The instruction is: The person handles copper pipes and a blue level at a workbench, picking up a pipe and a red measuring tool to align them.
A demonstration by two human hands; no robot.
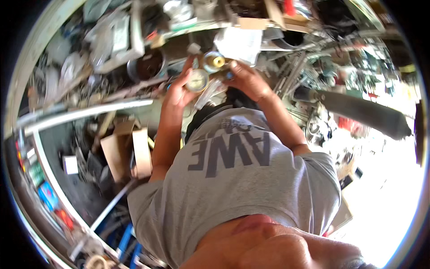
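Out in front of my body, both hands are on what looks like a pressure regulator. It has a round, pale-faced dial gauge [197, 80] and a second round part [213, 61] with a yellow, brass-like centre. My left hand [181, 88] curls around the dial's side, its fingers reaching up along the edge. From the other side my right hand [250, 80] grips the assembly, thumb near the brass-coloured part and other fingers partly hidden. Below the dial, a clear, pale strip [207, 95] slants down; whether it is attached I cannot tell.
Cluttered shelves [179, 30] run along the far side, with a white sheet [239, 45] just beyond my hands. An open cardboard box [121, 150] stands at left, below a white bar [94, 114]. A long grey cylinder [365, 114] juts out at right.
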